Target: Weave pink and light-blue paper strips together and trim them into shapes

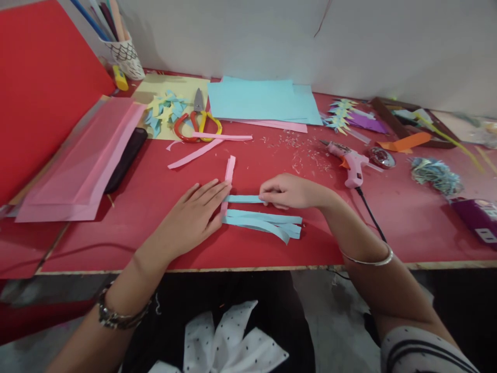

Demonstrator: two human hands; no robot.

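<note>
Head camera view: a pink strip (230,168) lies on a red desk (128,248) directly before a seated person, pointing away from the desk's near edge. One blue strip (244,199) runs sideways from it, its far end pinched between the thumb and fingers of the right hand (289,190). The left hand (196,213) spreads flat, fingers together, its tips over the pink strip. Just nearer, more blue strips (264,220) meet the pink one at their left ends and overlap loosely at their right. The arrangement looks only partly made: those ends are in place, the right ends unaligned, and whether anything is fastened cannot be told. Two loose pink strips (196,154) lie apart, near the scissors (199,101). Beyond rest larger blue sheets (252,101); to the right, a pink glue gun (353,168) lies on its side.
</note>
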